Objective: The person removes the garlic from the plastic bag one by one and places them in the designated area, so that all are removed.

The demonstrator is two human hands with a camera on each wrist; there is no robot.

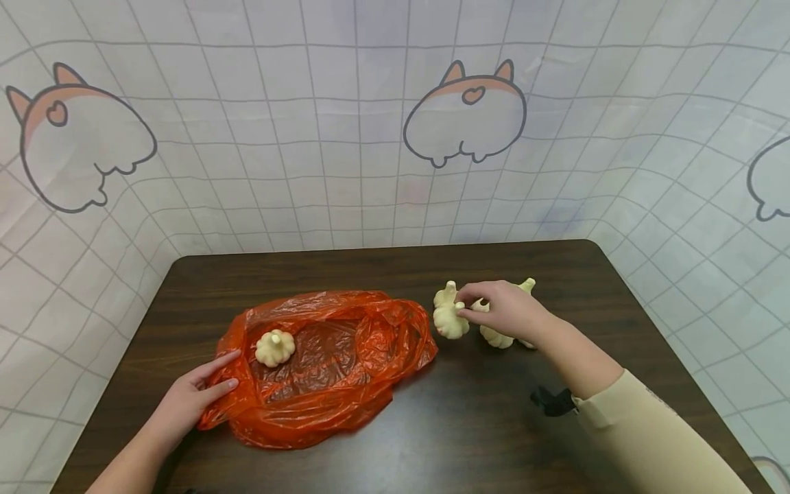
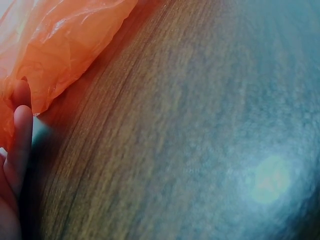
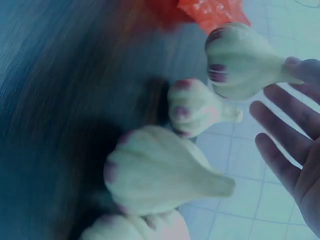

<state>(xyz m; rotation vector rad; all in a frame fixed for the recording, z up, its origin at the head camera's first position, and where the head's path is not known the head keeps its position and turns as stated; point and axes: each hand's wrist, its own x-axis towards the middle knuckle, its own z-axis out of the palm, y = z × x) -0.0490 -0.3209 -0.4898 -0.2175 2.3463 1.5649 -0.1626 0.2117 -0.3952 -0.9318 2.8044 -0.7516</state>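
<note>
A crumpled red plastic bag lies with its mouth spread, and one garlic bulb sits inside near its left end. My left hand holds the bag's left edge; some of its fingers are hidden by the plastic. To the right of the bag, my right hand pinches another garlic bulb by its stem between thumb and fingertip. This bulb appears just above the table, stem toward the palm. A smaller bulb stands close behind it, with larger bulbs beside, partly hidden by the hand in the head view.
Everything rests on a dark wood-grain table. A white grid-patterned curtain with cartoon animals surrounds its back and sides. A black strap hangs at my right wrist, near the sleeve cuff.
</note>
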